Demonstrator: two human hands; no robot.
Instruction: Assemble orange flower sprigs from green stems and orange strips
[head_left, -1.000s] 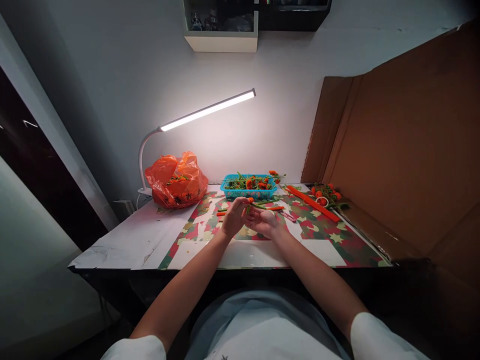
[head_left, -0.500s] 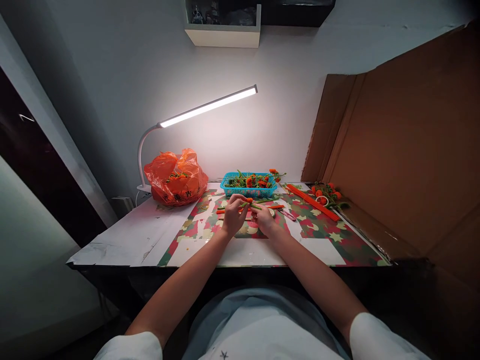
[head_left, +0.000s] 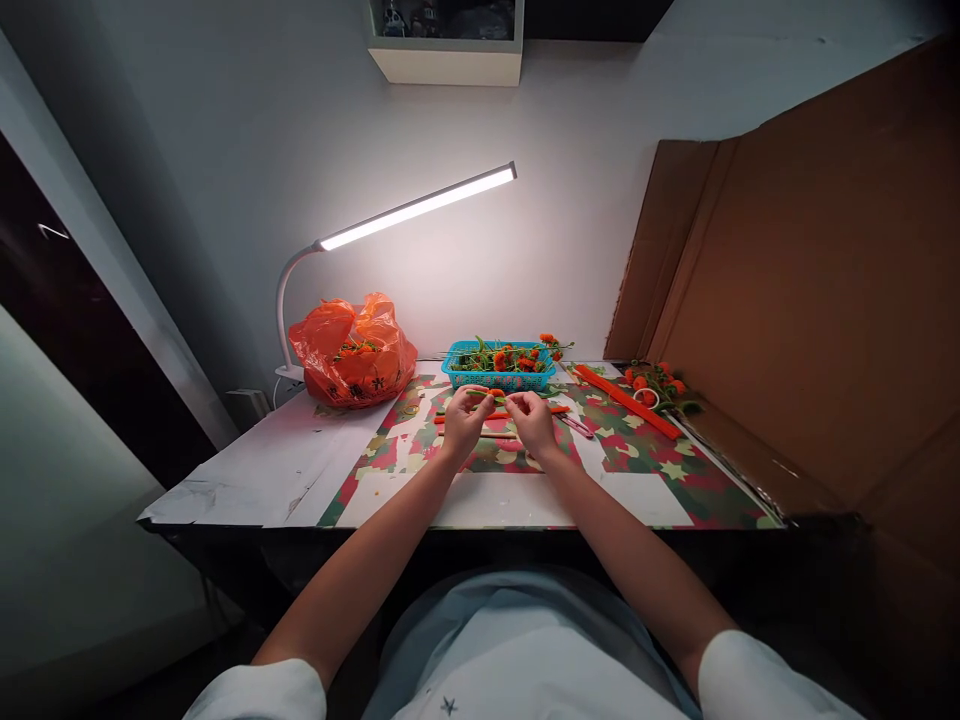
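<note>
Orange flower (head_left: pixel 496 393) on a green stem (head_left: pixel 500 402) is held above the table (head_left: pixel 247 480) by the left hand (head_left: pixel 464 415) and right hand (head_left: pixel 532 417), fingers closed in a pinch, wrists angled inward. Its stem runs roughly left to right; the bloom's facing is too small to tell. Camouflage-patterned covering (head_left: pixel 660 465) lies beneath; a lamp (head_left: pixel 420 207) lights the far wall (head_left: pixel 562 250).
</note>
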